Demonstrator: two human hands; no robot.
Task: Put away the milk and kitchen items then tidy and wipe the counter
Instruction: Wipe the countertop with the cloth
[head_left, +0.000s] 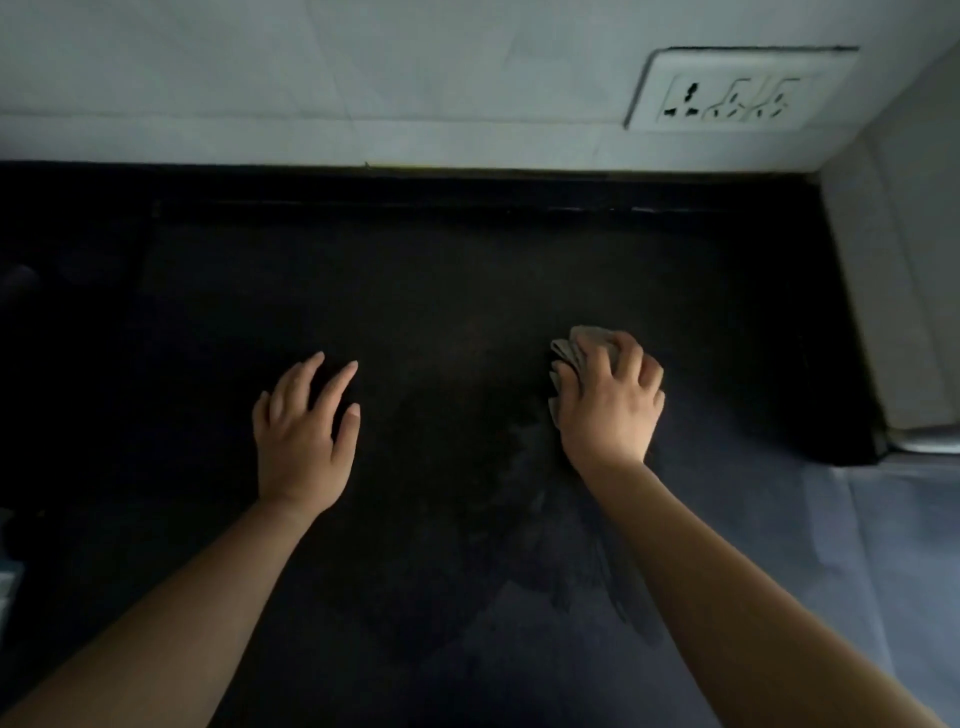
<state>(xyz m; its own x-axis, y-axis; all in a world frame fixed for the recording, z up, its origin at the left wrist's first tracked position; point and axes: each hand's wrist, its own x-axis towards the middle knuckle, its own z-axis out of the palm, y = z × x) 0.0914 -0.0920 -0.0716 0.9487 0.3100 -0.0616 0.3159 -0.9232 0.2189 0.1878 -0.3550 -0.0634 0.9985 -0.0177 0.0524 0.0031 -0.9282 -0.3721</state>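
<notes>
Both hands on counter (467, 291): our right hand (608, 405) bunches the soft, light cloth (576, 345); left hand (304, 441) splayed, empty.

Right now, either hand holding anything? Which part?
Right hand grips a bunched cloth from on top, pressing it on the counter. Left hand holds nothing, fingers spread.

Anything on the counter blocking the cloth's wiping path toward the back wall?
Nothing visible. The right hand presses the cloth on the dark counter; the left hand rests off to the side, empty.
</notes>
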